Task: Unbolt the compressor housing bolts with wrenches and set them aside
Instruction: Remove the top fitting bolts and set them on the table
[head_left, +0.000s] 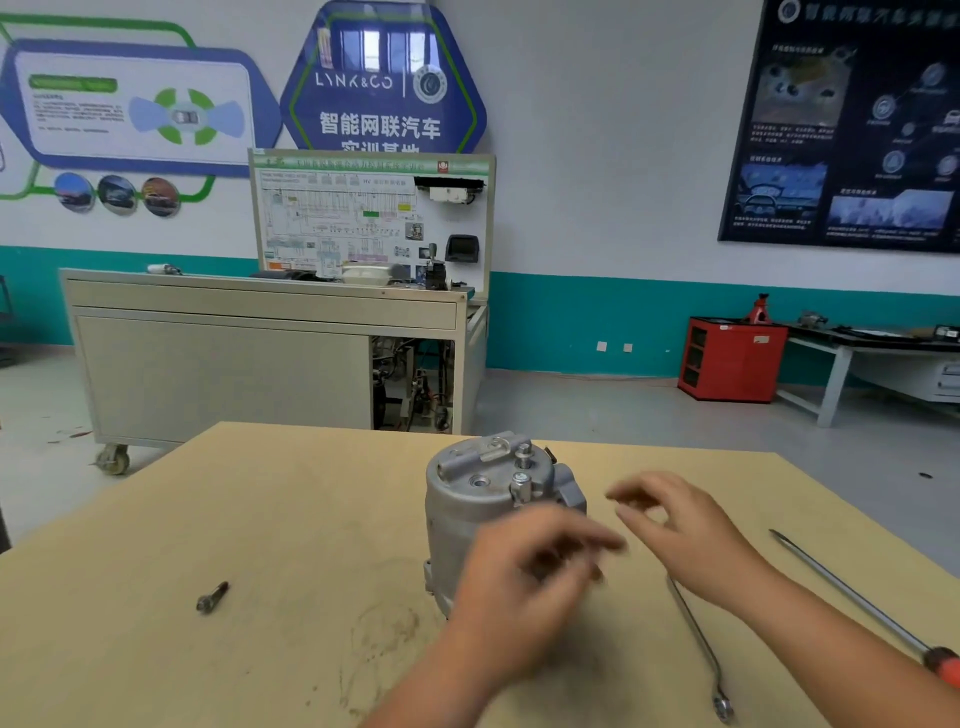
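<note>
The desk (260, 519) has a pale wooden top. A grey compressor (467, 499) stands upright on it near the middle. Well to the person's left of the compressor, a single dark bolt (212, 597) lies on its side. Faint dark smudges (379, 639) mark the wood in front of the compressor. Near its right lies a slim wrench (696, 639), ring end toward the near edge. Farther right lies a long screwdriver (852, 597), its red handle nearest the person.
</note>
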